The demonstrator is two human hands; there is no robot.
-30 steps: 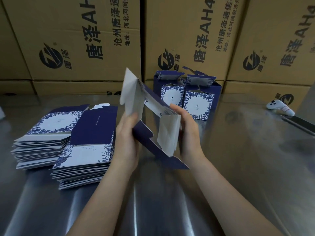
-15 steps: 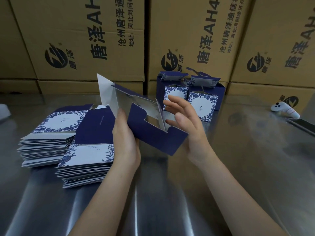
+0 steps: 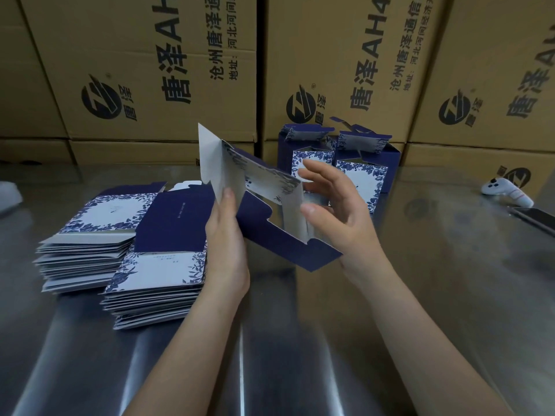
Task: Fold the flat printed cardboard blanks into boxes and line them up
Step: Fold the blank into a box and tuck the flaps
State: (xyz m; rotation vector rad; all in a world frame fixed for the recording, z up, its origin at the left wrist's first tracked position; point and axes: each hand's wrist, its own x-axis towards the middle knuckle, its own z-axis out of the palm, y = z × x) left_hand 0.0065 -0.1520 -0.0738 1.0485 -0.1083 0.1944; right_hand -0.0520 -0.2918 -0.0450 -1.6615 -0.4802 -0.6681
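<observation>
A half-opened navy and white floral box blank [image 3: 271, 226] hangs tilted above the steel table. My left hand [image 3: 226, 235] grips its left side, thumb on the white inner face. My right hand [image 3: 336, 208] is beside its right end with fingers spread and relaxed, the thumb close to a white flap; contact is unclear. Two stacks of flat blanks lie on the left: a far stack [image 3: 87, 235] and a nearer stack [image 3: 159, 274]. Two folded boxes [image 3: 309, 151] [image 3: 368, 172] stand side by side at the back, their top flaps up.
Large brown shipping cartons [image 3: 186, 70] wall off the back of the steel table [image 3: 420, 295]. A white controller [image 3: 507, 190] and a dark phone [image 3: 537, 219] lie at the right edge. A pale object [image 3: 7, 193] sits at the far left.
The blank has tipped from upright to lying on a slant, navy side toward me. My right hand has let go of it and spread its fingers.
</observation>
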